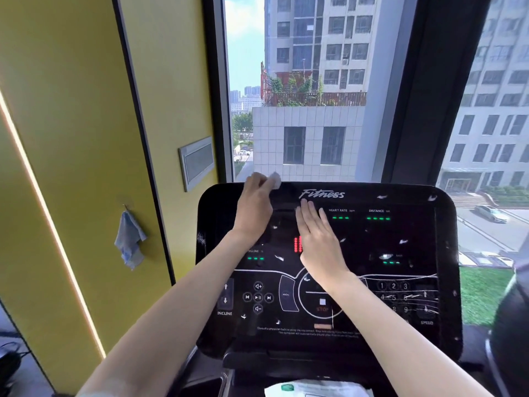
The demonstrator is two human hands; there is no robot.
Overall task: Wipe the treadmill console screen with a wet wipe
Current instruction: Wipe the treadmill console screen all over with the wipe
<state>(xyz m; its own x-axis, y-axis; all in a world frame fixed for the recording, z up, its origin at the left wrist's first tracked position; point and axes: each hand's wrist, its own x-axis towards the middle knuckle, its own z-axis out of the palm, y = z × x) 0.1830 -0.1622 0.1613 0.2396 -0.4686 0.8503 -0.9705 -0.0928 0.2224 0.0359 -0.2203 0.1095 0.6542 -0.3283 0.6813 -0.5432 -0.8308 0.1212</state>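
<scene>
Head view: the treadmill console point(415, 333) fills the lower centre and right of the frame, its dark glossy screen point(406, 233) lit with green dashes under HEART RATE and DISTANCE and a small red block near the middle. The left hand point(254, 206) reaches to the console's upper left edge, its grip clamped on a crumpled white wet wipe point(275, 180), which pokes out past the fingers right at the top rim, left of the "Fitness" lettering. The right hand point(317, 239) lies flat on the middle of the screen with the fingers straight and together, holding nothing; it appears to steady the panel. White flecks point(403, 241) are scattered over the screen and down across the keypad at lower right.

At middle left a blue cloth point(130, 239) hangs from a hook on the yellow wall point(71, 138). A white packet point(317, 389), probably of wipes, shows at the bottom edge below the console. Buildings and a street fill the window point(315, 81) behind.

The wiping looks to be at its start, at the top left corner, with most of the surface unwiped to judge by the flecks. The next move likely calls for drawing the wipe rightward and down in overlapping passes, lifting the right hand clear of its path and pressing lightly over the buttons.
</scene>
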